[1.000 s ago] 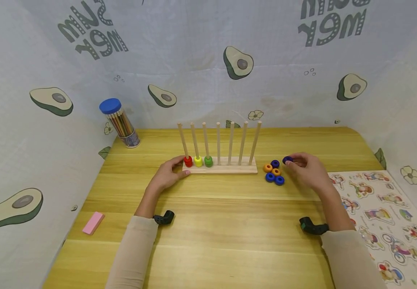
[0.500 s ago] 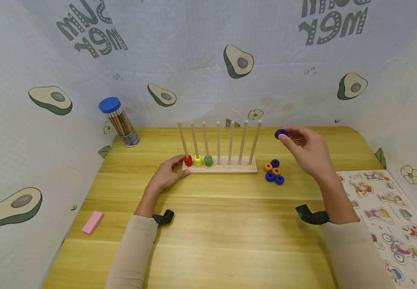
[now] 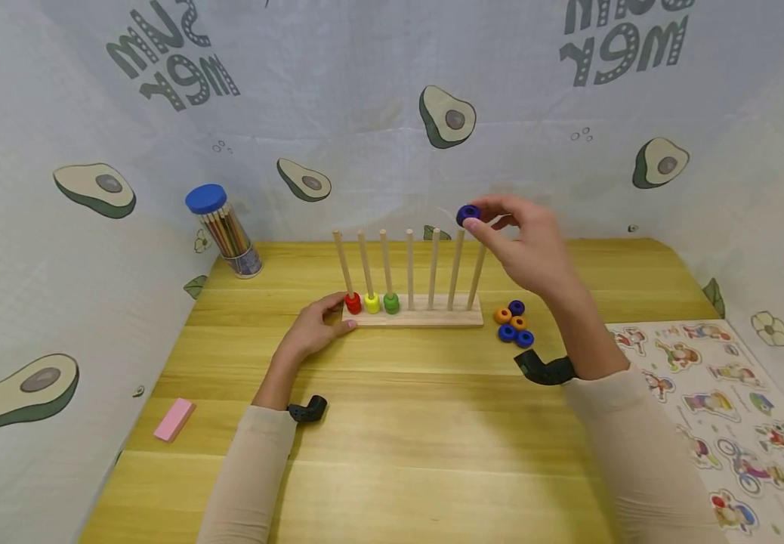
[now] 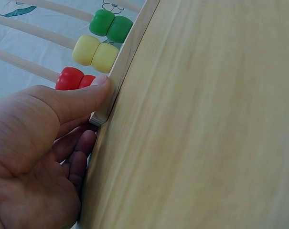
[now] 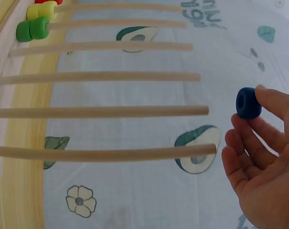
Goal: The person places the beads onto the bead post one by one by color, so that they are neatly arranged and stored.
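A wooden peg rack [image 3: 426,320] with several upright pegs stands toward the back of the table. Red beads [image 3: 353,304], yellow beads [image 3: 372,304] and green beads [image 3: 391,303] sit at the foot of its three leftmost pegs. My left hand [image 3: 312,326] holds the rack's left end, thumb on the base beside the red beads [image 4: 70,78]. Between thumb and fingertips, my right hand [image 3: 528,242] pinches a dark blue bead [image 3: 468,215], raised level with the peg tops near the right-hand pegs. In the right wrist view the blue bead [image 5: 248,103] is apart from the pegs.
Right of the rack lies a small cluster of orange beads [image 3: 503,316] and blue beads [image 3: 525,338]. A blue-lidded tube of pencils [image 3: 225,230] stands back left, a pink eraser [image 3: 175,420] lies front left. A sticker sheet [image 3: 718,378] covers the right side.
My right hand has lifted the dark blue bead from beside the cluster and carried it up and left to the peg tops. The left hand has stayed at the rack's end.
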Demonstrator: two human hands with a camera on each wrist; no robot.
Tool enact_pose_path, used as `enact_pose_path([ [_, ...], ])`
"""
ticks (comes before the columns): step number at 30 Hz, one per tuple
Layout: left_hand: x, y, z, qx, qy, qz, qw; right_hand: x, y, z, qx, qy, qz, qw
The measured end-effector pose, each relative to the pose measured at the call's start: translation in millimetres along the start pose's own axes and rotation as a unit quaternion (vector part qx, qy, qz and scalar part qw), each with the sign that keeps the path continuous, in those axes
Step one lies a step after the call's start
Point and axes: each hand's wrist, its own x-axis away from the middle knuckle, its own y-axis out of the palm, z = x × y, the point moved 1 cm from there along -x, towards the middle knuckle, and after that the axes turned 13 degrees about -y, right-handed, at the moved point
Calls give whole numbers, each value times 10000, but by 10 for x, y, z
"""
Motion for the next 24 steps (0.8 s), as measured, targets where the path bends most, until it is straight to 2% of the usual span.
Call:
enact_pose_path([
  [5,-1,0,-5,0,1,-8,10000,-139,192,-51,-181,-74,-286,9994],
  [13,4,-2,-11,43,14,-12,10000,-256,434,-114,-88,-146,-633,9979],
  [24,-21,14,-29,90,82,17,9999,-286,584,-105,102,9,-1011,9948],
])
